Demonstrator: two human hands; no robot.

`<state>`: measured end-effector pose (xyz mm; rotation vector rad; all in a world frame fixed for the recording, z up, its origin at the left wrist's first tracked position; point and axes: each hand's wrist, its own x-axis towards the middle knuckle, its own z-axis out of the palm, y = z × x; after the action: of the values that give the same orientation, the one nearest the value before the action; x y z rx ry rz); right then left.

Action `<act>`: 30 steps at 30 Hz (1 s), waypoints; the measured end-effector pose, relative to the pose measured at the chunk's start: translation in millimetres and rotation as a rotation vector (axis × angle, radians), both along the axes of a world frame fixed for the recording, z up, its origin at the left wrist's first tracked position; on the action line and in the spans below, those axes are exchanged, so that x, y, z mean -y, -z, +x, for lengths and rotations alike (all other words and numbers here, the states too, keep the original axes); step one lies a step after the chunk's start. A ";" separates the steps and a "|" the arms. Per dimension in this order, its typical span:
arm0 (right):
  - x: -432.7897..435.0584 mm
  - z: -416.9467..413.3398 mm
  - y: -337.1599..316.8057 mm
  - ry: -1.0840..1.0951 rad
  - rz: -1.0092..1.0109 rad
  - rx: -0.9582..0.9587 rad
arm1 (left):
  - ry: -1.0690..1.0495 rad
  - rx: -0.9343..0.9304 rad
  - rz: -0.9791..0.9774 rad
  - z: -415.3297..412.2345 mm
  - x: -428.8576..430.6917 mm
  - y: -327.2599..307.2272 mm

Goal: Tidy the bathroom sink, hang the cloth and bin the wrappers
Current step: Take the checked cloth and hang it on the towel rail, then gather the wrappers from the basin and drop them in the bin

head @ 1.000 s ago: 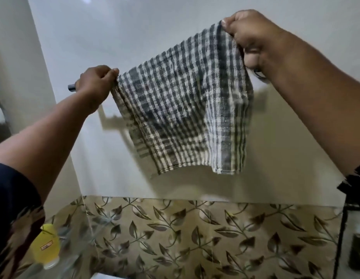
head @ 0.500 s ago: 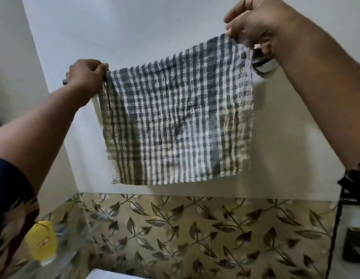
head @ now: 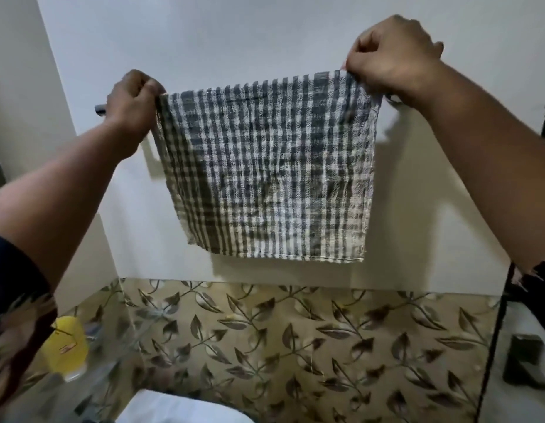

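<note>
Cloth: our checked cloth [head: 265, 166] was up on the white wall [head: 234, 32], stretched flat between both hands, its top edge running level along the line of the rail and its bottom hem hanging free above the leaf-patterned tiles [head: 295, 340].
Change: a second back it bunched and sagged from the right corner; half a second back it had opened but still sloped up to the right; by this point we had it pulled square and smooth.
Left hand: our left hand [head: 134, 99] was clamped on the cloth's top left corner, fist closed, right at the dark end of the towel rail [head: 99, 109].
Right hand: our right hand [head: 393, 59] was pinched shut on the top right corner, higher and further right than before, with a bit of the rail's bracket [head: 392, 98] peeping out beneath it.
Rail: mostly hidden behind the fabric, so we could not tell whether the cloth already lay over it or was only held in front.
Meaning: we judged the hanging step close to done; what remained was letting go and seeing it stay.
Elsewhere: a yellow bottle [head: 66, 349] sat low at the left; no wrappers or bin were in view.
</note>
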<state>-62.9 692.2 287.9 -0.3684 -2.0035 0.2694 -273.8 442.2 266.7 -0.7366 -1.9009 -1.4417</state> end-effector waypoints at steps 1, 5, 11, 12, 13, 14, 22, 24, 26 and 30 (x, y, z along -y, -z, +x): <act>1.5 -1.6 2.8 0.041 0.034 -0.040 | 0.034 -0.013 0.028 2.1 1.9 4.8; 14.3 -5.9 24.9 0.115 0.116 -0.273 | 0.021 -0.153 0.153 18.6 14.4 45.4; 91.5 -21.0 145.4 -0.388 0.106 -0.306 | -0.060 -0.092 0.062 67.0 53.5 171.8; 105.6 -27.1 177.9 -0.446 0.085 -0.235 | -0.050 -0.024 0.073 77.6 62.2 201.6; 119.4 -31.2 211.1 -0.504 0.048 -0.146 | -0.044 0.021 0.074 88.3 70.3 231.6; 137.3 -33.7 248.8 -0.576 -0.015 -0.034 | -0.066 0.066 0.049 102.0 81.7 265.2; 236.2 -30.3 521.7 -0.906 -0.218 0.922 | -0.241 0.636 -0.252 220.4 174.1 490.1; 246.4 -31.2 563.8 -0.875 -0.208 1.140 | -0.317 0.793 -0.236 240.5 188.3 519.3; 254.1 -33.1 596.4 -0.823 -0.136 1.320 | -0.390 0.901 -0.261 255.3 196.6 543.4; 267.0 -38.4 638.0 -0.678 0.045 1.531 | -0.346 1.146 -0.875 275.8 199.6 586.7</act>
<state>-101.3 425.2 -350.0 0.3114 -3.6126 0.4135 2.0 242.6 -320.1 0.2359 -3.3901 -0.7500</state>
